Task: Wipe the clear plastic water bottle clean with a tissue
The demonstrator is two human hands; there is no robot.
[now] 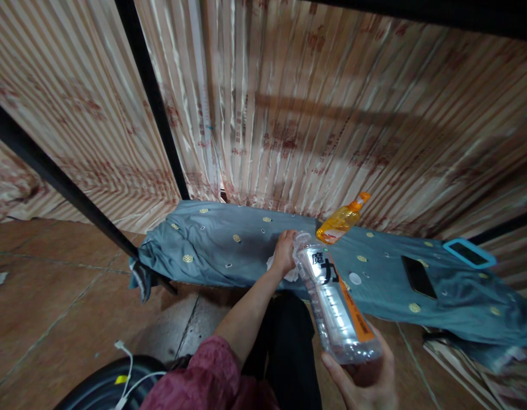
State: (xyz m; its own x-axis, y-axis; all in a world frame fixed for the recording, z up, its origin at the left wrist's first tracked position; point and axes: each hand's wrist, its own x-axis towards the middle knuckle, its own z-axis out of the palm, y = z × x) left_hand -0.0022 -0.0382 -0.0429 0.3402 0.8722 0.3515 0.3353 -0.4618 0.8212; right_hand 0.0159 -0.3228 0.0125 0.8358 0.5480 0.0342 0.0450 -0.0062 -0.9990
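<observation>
Two hands on clear bottle (338,302) — right hand (368,378) grips base, left hand (284,250) closed on white cloth (289,272) at neck. Wiping step, likely — next, steady tilt.

A small bottle (343,220) lies at the bed's (212,250) back edge; a phone (419,277) lies to its right.
</observation>
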